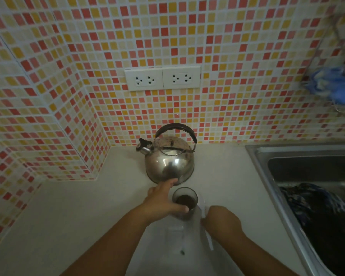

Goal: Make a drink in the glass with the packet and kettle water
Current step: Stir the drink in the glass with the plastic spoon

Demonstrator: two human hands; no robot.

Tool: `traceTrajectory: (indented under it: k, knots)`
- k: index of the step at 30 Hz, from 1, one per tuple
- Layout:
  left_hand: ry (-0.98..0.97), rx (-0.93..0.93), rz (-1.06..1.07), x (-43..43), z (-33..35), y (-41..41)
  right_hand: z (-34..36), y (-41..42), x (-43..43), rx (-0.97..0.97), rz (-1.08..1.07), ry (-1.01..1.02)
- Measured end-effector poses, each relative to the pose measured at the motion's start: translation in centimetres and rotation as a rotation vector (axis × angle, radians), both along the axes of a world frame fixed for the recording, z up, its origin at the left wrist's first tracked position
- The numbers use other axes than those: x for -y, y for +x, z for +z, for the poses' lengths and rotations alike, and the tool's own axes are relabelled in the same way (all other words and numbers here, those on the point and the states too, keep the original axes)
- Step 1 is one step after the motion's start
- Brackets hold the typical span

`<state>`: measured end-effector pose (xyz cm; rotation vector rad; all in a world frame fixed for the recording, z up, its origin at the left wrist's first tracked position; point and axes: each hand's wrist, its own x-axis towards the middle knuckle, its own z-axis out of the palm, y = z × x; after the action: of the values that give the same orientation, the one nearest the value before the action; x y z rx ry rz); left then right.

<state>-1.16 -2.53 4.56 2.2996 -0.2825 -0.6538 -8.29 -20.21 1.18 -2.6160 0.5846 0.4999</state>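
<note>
The glass [185,200] stands upright on the pale desk [88,206], and everything else is placed from it. Dark brown powder lies in its bottom; no water is visible in it.

The left hand [163,202] is at the glass's left side. Its thumb curls across the near wall of the glass and its fingers reach past the far-left side toward the kettle, so the grip is wrapped loosely about the glass, half open rather than clenched.

The right hand [221,218] sits just to the near right of the glass, knuckles up. Its grip is curled closed around something thin and whitish that runs from beside the glass's rim back along the desk under the wrist; it may be the packet [207,238], but it is too pale and blurred to be sure.

The steel kettle [169,158] stands directly behind the glass, very near it, with its black handle upright and its capped spout pointing left. Above and behind the kettle, on the mosaic tile wall [227,56], are two white double sockets [162,78].

To the right of the glass, well apart, is a steel sink [267,156] with dark patterned cloth [317,206] lying in its basin. Further up the wall above the sink hangs a wire rack holding something blue [333,84].
</note>
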Motion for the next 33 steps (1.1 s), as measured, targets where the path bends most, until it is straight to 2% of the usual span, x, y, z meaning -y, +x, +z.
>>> traceTrajectory:
  k: [4,7,11,15,17,20,23,25,30,33]
  knots:
    - [0.116,0.13,-0.097,0.0,0.7,-0.5,2.0,0.3,1.5,0.239,-0.15,0.142]
    - [0.17,0.206,-0.13,0.2,1.1,-0.8,5.4,0.9,2.9,0.432,-0.1,0.237]
    - [0.155,0.197,-0.082,0.3,1.3,-1.1,10.2,1.3,3.4,0.333,0.125,0.174]
    - [0.135,0.151,-0.03,0.4,1.2,-1.2,11.5,1.8,1.4,0.21,0.324,-0.102]
    - [0.126,0.133,-0.009,0.4,1.2,-1.3,11.1,2.1,0.1,0.163,0.395,-0.159]
    - [0.149,0.14,0.0,0.4,1.2,-1.3,10.8,2.8,-0.8,0.163,0.452,-0.091]
    - [0.163,0.136,0.003,0.4,1.4,-1.4,10.8,3.3,-1.0,0.231,0.338,0.173]
    - [0.171,0.13,0.008,0.4,1.6,-1.5,10.8,3.4,-1.3,0.294,0.287,0.271]
    - [0.174,0.116,0.032,0.6,1.7,-1.5,10.0,4.0,-2.2,0.214,0.34,0.116]
    - [0.17,0.112,0.026,0.5,1.7,-1.6,9.4,3.8,-1.6,0.28,0.333,0.083]
